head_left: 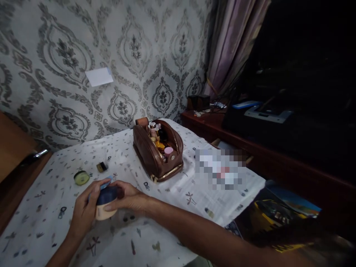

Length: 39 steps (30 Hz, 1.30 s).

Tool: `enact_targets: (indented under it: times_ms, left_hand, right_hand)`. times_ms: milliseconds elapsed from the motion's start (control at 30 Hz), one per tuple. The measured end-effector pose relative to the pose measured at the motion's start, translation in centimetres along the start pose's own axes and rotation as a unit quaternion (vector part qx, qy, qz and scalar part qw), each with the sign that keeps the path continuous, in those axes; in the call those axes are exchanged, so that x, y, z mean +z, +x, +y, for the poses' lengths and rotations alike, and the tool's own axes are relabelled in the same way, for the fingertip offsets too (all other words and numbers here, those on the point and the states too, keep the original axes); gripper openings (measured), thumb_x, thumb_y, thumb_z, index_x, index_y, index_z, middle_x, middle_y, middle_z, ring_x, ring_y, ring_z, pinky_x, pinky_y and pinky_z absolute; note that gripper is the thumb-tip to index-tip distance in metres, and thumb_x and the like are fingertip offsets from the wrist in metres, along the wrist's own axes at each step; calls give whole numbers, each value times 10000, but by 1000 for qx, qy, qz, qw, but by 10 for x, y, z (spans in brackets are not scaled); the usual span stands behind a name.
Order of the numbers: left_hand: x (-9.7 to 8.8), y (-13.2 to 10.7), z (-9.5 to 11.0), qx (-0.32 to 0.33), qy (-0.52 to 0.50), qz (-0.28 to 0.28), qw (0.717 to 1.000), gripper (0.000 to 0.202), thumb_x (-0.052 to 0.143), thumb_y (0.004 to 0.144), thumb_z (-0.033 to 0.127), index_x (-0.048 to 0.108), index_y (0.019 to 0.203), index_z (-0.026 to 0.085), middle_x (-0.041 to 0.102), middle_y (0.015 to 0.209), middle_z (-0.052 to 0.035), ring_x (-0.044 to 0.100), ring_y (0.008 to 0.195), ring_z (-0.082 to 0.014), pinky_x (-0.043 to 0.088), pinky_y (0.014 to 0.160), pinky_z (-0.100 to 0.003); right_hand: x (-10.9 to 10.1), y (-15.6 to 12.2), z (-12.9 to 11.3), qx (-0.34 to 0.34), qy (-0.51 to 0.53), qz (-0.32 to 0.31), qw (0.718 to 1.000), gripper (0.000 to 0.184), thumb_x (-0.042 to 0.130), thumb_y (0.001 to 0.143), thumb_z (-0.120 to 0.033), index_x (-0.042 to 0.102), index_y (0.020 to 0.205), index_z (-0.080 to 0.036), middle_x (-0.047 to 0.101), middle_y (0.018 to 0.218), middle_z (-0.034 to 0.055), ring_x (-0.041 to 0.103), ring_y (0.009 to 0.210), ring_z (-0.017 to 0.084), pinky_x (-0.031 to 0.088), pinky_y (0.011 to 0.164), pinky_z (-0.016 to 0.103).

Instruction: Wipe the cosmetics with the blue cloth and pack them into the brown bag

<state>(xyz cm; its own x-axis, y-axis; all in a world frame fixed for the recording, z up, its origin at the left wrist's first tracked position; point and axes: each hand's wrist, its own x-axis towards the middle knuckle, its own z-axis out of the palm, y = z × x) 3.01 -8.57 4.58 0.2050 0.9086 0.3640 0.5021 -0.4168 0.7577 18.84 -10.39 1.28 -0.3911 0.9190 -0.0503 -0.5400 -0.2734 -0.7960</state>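
Between my two hands is a cream jar (pixel 104 210) with a pale body and a dark blue lid (pixel 108 195), held above the cloth. My left hand (pixel 86 205) grips its left side, and a small light blue piece (pixel 106 183) shows by those fingertips. Wrapped round the jar's right side is my right hand (pixel 126 196), its thumb on the pale body. Beyond the hands lie a round green-yellow container (pixel 81 178) and a small dark and gold box (pixel 101 167). A brown toiletry bag (pixel 155 159) stands unzipped, with bottles and a pink-lidded jar (pixel 168 151) inside.
A white patterned cloth (pixel 133 237) covers the table. A blurred patch (pixel 219 168) hides something on its right side. At right stands a dark wooden desk (pixel 205 128). A brown panel (pixel 16 148) is at left, and the patterned wall (pixel 133 74) rises behind.
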Motion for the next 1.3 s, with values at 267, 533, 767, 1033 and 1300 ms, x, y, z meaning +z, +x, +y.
enact_targets:
  times_ms: [267, 533, 767, 1033, 1300]
  left_hand:
    - [11, 4, -7, -25, 6, 5, 1000, 588, 487, 853, 645, 648, 1212, 208, 630, 1303, -107, 561, 1239, -313, 412, 1088, -485]
    - [52, -7, -4, -23, -64, -1, 998, 559, 480, 919, 560, 493, 1361, 217, 568, 1389, -104, 488, 1334, -264, 377, 1124, -415]
    - [52, -4, -3, -20, -80, 59, 995, 494, 470, 925, 557, 557, 1265, 209, 608, 1318, -101, 558, 1246, -259, 421, 1067, -385]
    - [42, -1, -13, -25, -105, 58, 992, 472, 465, 916, 585, 570, 1181, 209, 645, 1191, -94, 617, 1095, -247, 476, 970, -365]
    - [43, 0, -17, -36, -109, 64, 991, 451, 371, 964, 554, 576, 1162, 205, 647, 1200, -93, 610, 1120, -230, 475, 978, -347]
  right_hand:
    - [-6, 5, 0, -106, -90, 87, 987, 846, 955, 279, -393, 590, 1022, -219, 624, 913, -36, 593, 820, 142, 462, 765, 266]
    - [-8, 10, -6, -214, -98, 232, 944, 611, 864, 493, -361, 559, 1003, -219, 659, 965, 31, 618, 887, 195, 491, 803, 309]
    - [-10, 10, -1, -67, 24, 196, 978, 551, 846, 526, -498, 610, 902, -172, 647, 804, 6, 610, 739, 165, 468, 681, 275]
    - [-7, 9, 0, -18, 39, 114, 993, 540, 840, 582, -479, 651, 975, -161, 648, 750, -6, 565, 631, 114, 352, 514, 208]
    - [-9, 13, 1, -48, 89, 132, 986, 500, 857, 568, -376, 633, 979, -198, 679, 906, 25, 638, 788, 155, 499, 663, 252]
